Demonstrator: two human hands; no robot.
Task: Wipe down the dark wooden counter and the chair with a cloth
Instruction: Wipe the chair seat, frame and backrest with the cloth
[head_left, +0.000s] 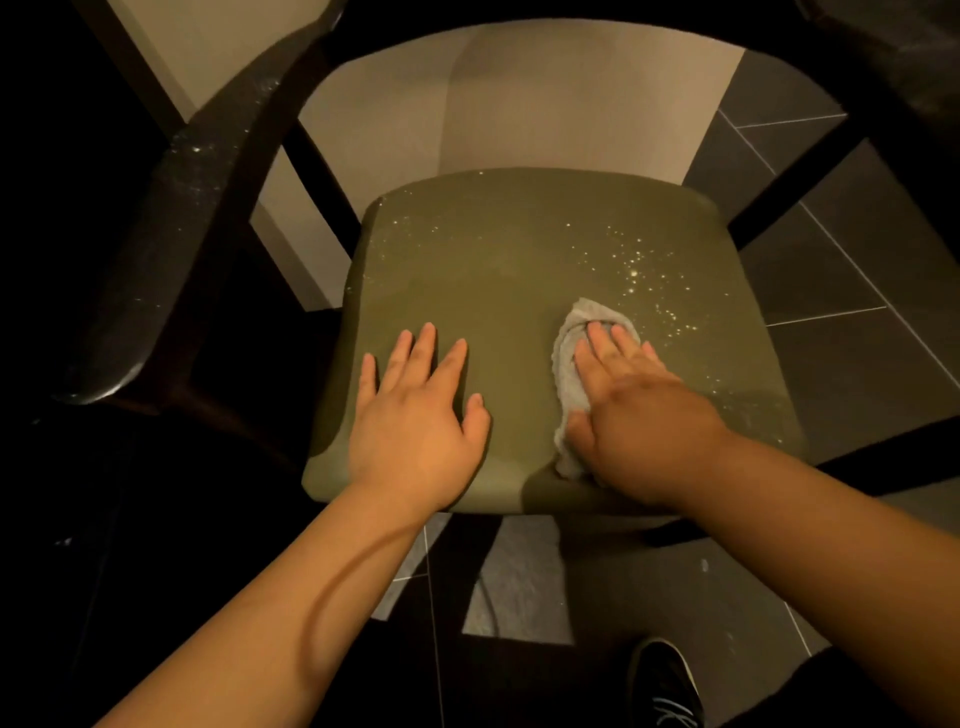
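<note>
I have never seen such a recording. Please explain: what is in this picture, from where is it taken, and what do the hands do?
No machine is here: these are a person's two bare hands. The single picture comes from a camera worn on the person's head, looking forward and down, so the arms enter from below. It shows a chair with an olive-green seat, dusted with pale specks, mostly toward the right. The left hand rests flat on the seat and holds nothing. The right hand presses a grey cloth onto the seat with straight fingers. A dark armrest, also speckled, is at the left; a shoe stands on the tiled floor below.
</note>
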